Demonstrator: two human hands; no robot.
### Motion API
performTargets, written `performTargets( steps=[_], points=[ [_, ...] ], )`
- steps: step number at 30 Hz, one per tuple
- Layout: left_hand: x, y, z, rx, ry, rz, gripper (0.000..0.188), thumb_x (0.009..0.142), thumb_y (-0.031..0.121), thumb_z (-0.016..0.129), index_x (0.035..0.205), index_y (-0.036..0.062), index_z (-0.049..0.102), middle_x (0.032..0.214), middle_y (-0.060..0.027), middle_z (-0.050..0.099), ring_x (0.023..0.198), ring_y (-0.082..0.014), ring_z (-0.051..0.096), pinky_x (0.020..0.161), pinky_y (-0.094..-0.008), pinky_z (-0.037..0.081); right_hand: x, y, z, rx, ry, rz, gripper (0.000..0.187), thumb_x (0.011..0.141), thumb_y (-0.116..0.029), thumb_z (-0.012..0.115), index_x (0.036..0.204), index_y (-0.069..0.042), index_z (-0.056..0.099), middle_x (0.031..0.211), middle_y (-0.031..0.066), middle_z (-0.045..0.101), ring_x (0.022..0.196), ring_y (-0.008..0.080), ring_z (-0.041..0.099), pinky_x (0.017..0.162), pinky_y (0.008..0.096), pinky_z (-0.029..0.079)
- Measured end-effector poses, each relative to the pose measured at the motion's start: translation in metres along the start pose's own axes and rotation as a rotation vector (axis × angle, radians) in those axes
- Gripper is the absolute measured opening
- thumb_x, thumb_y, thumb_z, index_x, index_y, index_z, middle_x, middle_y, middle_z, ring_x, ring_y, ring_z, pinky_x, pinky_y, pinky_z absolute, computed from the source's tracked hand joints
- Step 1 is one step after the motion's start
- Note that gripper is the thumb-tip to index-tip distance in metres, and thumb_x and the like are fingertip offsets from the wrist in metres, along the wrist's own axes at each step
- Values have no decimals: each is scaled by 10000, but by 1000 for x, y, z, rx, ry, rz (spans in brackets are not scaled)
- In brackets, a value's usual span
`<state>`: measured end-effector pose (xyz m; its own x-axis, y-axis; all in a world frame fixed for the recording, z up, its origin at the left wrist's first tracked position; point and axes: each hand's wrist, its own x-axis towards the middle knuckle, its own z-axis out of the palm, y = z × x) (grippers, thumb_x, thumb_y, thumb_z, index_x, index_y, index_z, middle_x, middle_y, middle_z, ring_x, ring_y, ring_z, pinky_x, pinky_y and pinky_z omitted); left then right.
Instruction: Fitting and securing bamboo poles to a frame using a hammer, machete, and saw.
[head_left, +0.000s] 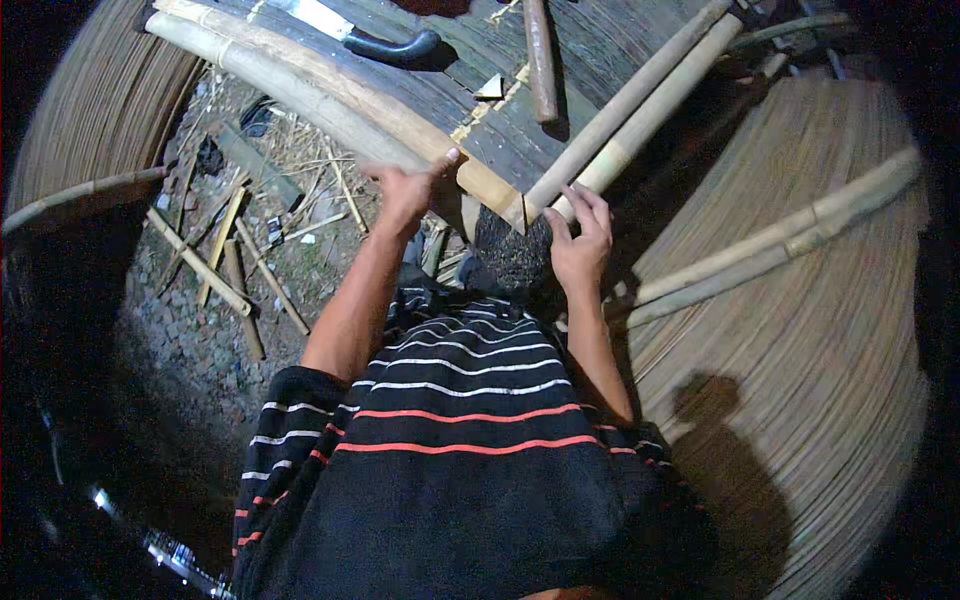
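Pale, split bamboo pole [330, 85], curved, smooth, yellow-tan. It lies on the dark plank table [590, 50], its long axis running from upper left down to the near corner. Left hand [408, 190] grips its near end, fingers closed. Right hand [582, 240] pinches a second bamboo pole [640, 110], which angles up to the right. A knife [345, 30] lies beyond.

A long, pale split bamboo length [330, 85] runs from the upper left of the frame down to the centre. Two thinner round bamboo poles [640, 100] slant from the upper right, their lower ends meeting it at mid-frame.
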<state>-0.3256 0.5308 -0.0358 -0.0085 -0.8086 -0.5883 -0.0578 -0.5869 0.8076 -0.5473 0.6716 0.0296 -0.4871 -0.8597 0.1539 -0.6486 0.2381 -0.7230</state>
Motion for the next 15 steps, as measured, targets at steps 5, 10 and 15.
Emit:
performTargets(
  steps=[5, 10, 15],
  points=[
    [-24, 27, 10, 56, -57, 41, 1149, 722, 400, 957, 1408, -247, 301, 1326, -299, 583, 1246, -342, 570, 1090, -399, 442, -23, 3, -3, -70, -27, 5, 437, 766, -110, 858, 1187, -67, 749, 1260, 147, 659, 1173, 323, 624, 1008, 408, 497],
    [-16, 19, 16, 362, 231, 115, 1346, 721, 496, 933, 1473, -243, 96, 1562, -400, 200, 1415, -462, 339, 1156, -453, 360, -36, -4, 11, -93, 8, 19, 473, 751, -161, 881, 1193, -64, 743, 1291, 160, 649, 1195, 339, 619, 1034, 419, 495],
    [-33, 18, 29, 905, 403, 762, 1277, 796, 484, 855, 1591, -44, 6, 1568, -416, 97, 1453, -528, 225, 1188, -603, 229, -38, 2, 17, -98, 57, 19, 493, 740, -172, 897, 1188, -42, 737, 1299, 161, 647, 1200, 346, 624, 1043, 424, 498]
  ],
)
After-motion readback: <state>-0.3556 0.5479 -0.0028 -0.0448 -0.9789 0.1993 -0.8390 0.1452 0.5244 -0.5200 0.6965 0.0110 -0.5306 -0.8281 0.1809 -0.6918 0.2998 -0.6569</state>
